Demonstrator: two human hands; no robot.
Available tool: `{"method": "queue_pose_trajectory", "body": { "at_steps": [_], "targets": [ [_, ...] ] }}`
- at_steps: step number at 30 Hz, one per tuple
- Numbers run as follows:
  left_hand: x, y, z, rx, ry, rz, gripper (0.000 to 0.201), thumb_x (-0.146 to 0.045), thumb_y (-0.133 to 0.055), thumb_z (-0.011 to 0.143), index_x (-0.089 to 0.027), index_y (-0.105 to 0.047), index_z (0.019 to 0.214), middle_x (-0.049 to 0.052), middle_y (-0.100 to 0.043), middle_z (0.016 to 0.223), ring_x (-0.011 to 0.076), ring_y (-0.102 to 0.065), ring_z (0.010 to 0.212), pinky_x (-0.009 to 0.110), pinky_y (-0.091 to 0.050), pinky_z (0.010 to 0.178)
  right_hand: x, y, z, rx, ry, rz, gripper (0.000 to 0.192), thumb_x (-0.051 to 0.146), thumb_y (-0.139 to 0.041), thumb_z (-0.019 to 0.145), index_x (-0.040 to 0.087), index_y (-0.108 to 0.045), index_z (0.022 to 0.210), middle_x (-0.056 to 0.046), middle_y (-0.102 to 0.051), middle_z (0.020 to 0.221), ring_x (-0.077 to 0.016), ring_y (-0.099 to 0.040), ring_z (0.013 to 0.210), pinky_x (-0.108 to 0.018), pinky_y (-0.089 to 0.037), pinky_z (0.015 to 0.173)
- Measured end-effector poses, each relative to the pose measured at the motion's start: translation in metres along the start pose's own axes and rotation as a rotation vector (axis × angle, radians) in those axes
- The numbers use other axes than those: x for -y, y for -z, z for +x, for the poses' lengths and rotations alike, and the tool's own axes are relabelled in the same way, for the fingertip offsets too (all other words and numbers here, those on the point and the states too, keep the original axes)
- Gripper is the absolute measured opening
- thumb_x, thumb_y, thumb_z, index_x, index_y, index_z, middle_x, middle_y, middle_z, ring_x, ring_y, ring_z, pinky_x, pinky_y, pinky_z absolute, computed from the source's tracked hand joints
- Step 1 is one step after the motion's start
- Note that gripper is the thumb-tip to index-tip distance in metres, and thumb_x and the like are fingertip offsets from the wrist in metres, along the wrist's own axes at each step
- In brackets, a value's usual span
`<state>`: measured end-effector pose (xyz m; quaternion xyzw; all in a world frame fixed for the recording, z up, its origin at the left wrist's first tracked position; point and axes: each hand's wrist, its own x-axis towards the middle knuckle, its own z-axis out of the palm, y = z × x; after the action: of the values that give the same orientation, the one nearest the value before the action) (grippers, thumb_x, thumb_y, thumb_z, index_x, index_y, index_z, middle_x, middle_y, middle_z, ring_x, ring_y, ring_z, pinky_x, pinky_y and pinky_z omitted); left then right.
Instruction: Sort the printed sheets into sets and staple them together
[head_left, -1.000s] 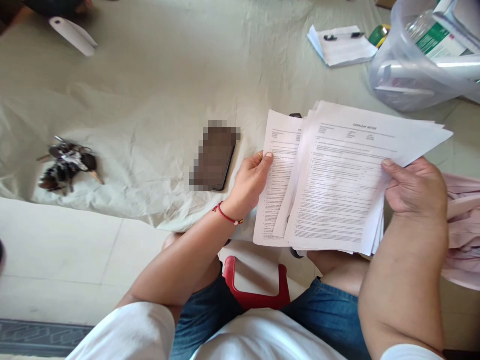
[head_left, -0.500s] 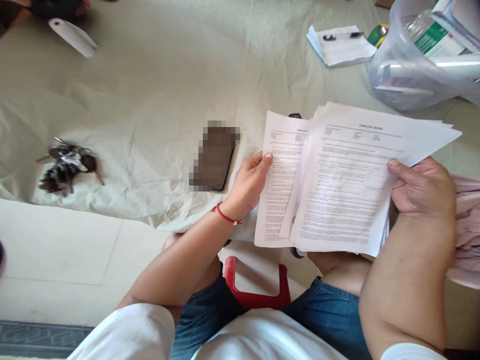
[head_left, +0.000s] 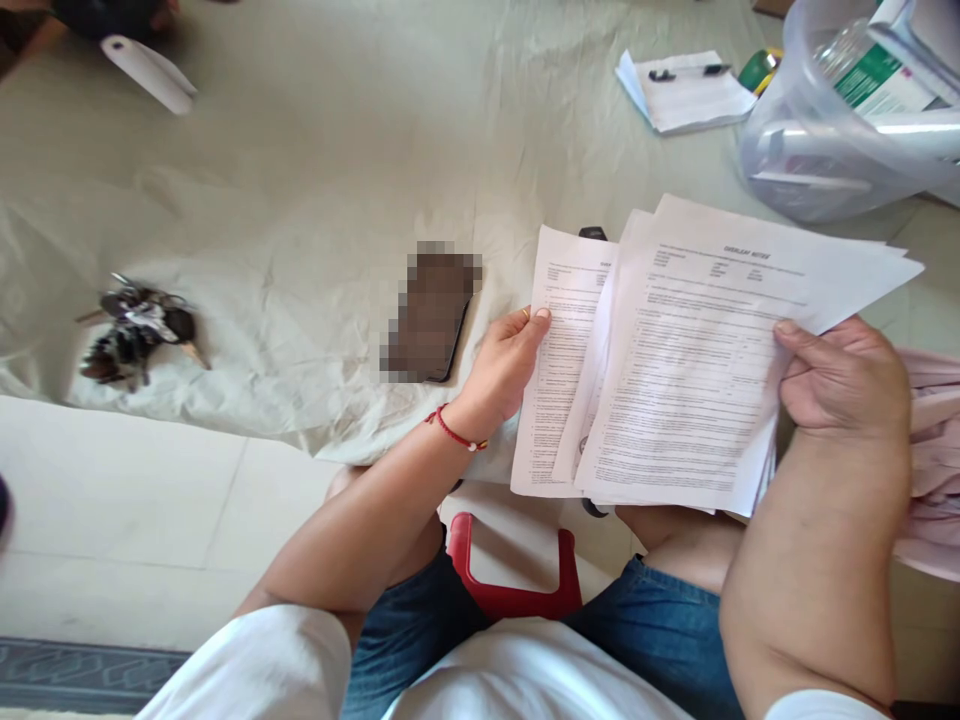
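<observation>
My left hand (head_left: 501, 372) grips the left edge of a printed sheet (head_left: 559, 370), thumb on top; a red thread bracelet circles that wrist. My right hand (head_left: 844, 375) pinches the right side of a fanned stack of printed papers (head_left: 690, 370) that overlaps the left sheet. Both are held above my lap. A dark phone (head_left: 431, 315) lies on the pale cloth (head_left: 315, 180) just left of my left hand.
A bunch of keys (head_left: 135, 330) lies at the cloth's left. A small paper pile with a pen (head_left: 682, 88) and a clear plastic tub (head_left: 840, 130) sit at the far right. Pink fabric (head_left: 934, 450) is by my right arm. A red stool (head_left: 514, 575) shows between my knees.
The stack in my right hand shifted slightly right and up, fanning a little further from the left sheet. Both hands keep their grips.
</observation>
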<state>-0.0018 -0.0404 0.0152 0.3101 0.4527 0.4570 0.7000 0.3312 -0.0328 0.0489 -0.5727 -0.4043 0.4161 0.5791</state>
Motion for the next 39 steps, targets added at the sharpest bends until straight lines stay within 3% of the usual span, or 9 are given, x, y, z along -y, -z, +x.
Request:
{"method": "queue_pose_trajectory", "body": {
  "at_steps": [10, 16, 23, 31, 39],
  "targets": [
    [0.000, -0.005, 0.002, 0.091, 0.130, -0.142, 0.029, -0.045, -0.082, 0.099, -0.017, -0.083, 0.104, 0.015, -0.089, 0.109, 0.0348, -0.084, 0.113, 0.049, -0.064, 0.105, -0.002, -0.022, -0.004, 0.077, -0.083, 0.013, 0.055, 0.040, -0.115, 0.049, 0.027, -0.087, 0.095, -0.005, -0.091, 0.120, -0.0395, -0.082, 0.131, -0.061, -0.054, 0.133],
    [-0.001, -0.011, 0.000, 0.070, 0.115, -0.131, 0.020, -0.039, -0.082, 0.095, -0.018, -0.083, 0.095, 0.011, -0.089, 0.102, 0.0306, -0.084, 0.105, 0.042, -0.066, 0.094, -0.003, -0.028, -0.005, 0.119, -0.100, 0.031, 0.050, 0.038, -0.114, 0.054, 0.027, -0.085, 0.093, -0.005, -0.091, 0.120, -0.0373, -0.083, 0.130, -0.061, -0.054, 0.133],
    [-0.003, -0.015, -0.001, 0.082, 0.097, -0.074, 0.026, -0.043, -0.089, 0.088, -0.020, -0.085, 0.098, 0.010, -0.089, 0.101, 0.0328, -0.084, 0.110, 0.043, -0.065, 0.094, -0.006, -0.030, -0.007, 0.125, -0.121, 0.028, 0.054, 0.040, -0.114, 0.055, 0.026, -0.089, 0.100, -0.005, -0.091, 0.121, -0.0373, -0.083, 0.129, -0.060, -0.054, 0.133],
    [-0.008, -0.019, -0.005, 0.070, 0.096, -0.023, 0.028, -0.046, -0.084, 0.095, -0.019, -0.087, 0.103, 0.011, -0.090, 0.109, 0.0316, -0.083, 0.112, 0.044, -0.065, 0.098, -0.003, -0.037, -0.011, 0.107, -0.107, 0.015, 0.058, 0.043, -0.116, 0.051, 0.028, -0.090, 0.100, -0.004, -0.092, 0.118, -0.0368, -0.084, 0.126, -0.059, -0.053, 0.134],
    [0.000, -0.013, -0.001, 0.073, 0.080, -0.135, 0.028, -0.047, -0.083, 0.098, -0.019, -0.084, 0.100, 0.013, -0.090, 0.108, 0.0347, -0.083, 0.121, 0.049, -0.065, 0.108, -0.006, -0.023, -0.004, 0.071, -0.103, 0.012, 0.062, 0.040, -0.116, 0.049, 0.028, -0.089, 0.103, -0.003, -0.092, 0.118, -0.0368, -0.082, 0.130, -0.062, -0.053, 0.134]
  ]
}}
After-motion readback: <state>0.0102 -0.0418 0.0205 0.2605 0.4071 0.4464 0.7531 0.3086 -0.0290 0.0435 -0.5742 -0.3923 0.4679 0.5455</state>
